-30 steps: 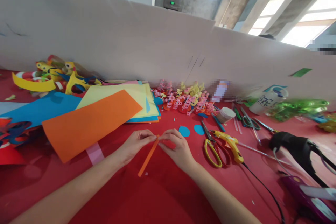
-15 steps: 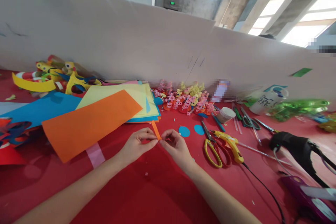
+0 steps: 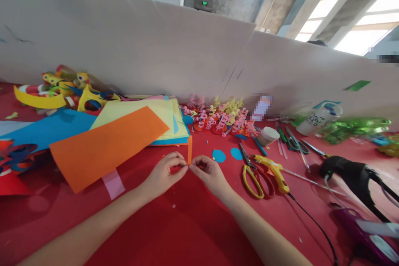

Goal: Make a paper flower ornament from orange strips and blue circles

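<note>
A narrow orange paper strip (image 3: 190, 149) stands nearly upright between my hands, its lower end pinched by the fingertips of both. My left hand (image 3: 168, 171) is closed on it from the left, thumb against index finger. From the right, my right hand (image 3: 209, 173) pinches the same end, its fingertips almost touching the left ones. How the lower end is folded or bent is hidden by the fingers. Just right of the hands lie two blue paper discs (image 3: 219, 156) on the red table (image 3: 187, 224).
Left are an orange sheet (image 3: 109, 147) and stacked yellow and blue paper. Behind stand several curled pink and yellow paper pieces (image 3: 222, 121). Scissors (image 3: 254, 178), a yellow glue gun (image 3: 274, 171) with its cord, a white tub (image 3: 268, 136) and a black device (image 3: 346, 174) lie right.
The orange strip has swung from leaning left to nearly upright. Both hands keep their pinch at about the same spot.
</note>
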Tool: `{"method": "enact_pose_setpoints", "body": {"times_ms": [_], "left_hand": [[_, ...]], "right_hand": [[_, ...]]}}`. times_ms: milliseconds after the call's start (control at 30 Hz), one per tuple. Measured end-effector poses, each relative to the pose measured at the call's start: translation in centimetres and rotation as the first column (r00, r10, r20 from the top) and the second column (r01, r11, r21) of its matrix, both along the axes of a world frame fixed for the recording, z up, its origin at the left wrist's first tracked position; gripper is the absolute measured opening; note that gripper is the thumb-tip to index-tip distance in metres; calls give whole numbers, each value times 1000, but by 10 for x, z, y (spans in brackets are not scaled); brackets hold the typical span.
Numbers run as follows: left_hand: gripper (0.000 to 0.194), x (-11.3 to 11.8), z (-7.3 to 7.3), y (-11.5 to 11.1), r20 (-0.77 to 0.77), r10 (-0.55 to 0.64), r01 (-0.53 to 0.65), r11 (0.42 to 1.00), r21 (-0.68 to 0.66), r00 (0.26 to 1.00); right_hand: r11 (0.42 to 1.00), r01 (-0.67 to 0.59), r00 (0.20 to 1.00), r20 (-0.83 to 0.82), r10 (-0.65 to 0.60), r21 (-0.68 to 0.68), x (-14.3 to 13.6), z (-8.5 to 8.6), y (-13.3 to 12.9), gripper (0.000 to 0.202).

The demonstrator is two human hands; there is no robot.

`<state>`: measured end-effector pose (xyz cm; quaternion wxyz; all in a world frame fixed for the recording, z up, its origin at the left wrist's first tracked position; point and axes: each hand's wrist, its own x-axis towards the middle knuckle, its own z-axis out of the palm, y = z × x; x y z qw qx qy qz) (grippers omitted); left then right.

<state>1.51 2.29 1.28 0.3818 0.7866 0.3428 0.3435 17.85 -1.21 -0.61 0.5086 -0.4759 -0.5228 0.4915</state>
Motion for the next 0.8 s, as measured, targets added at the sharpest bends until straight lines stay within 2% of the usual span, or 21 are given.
{"method": "enact_pose_setpoints", "body": {"times_ms": [200, 400, 567, 700, 800], "left_hand": [[13, 1, -3, 2, 25, -5, 8, 994, -109, 1000], [11, 0, -6, 0, 20, 7, -7, 1000, -18, 1000], [10, 0, -8, 2, -10, -13, 13, 1000, 25, 1000], [11, 0, -7, 4, -12, -7, 7, 1000, 3, 1000], [12, 0, -7, 4, -6, -15, 14, 1000, -22, 1000]], "right_hand": [[1000, 15, 1000, -18, -14, 18, 1, -1, 0, 17], [1000, 10, 1000, 1, -10, -20, 2, -4, 1, 18], [1000, 16, 999, 43, -16, 3, 2, -5, 2, 17], [991, 64, 994, 86, -74, 120, 1, -7, 0, 14], [958, 85, 963, 225, -149, 272, 3, -6, -3, 9]]}}
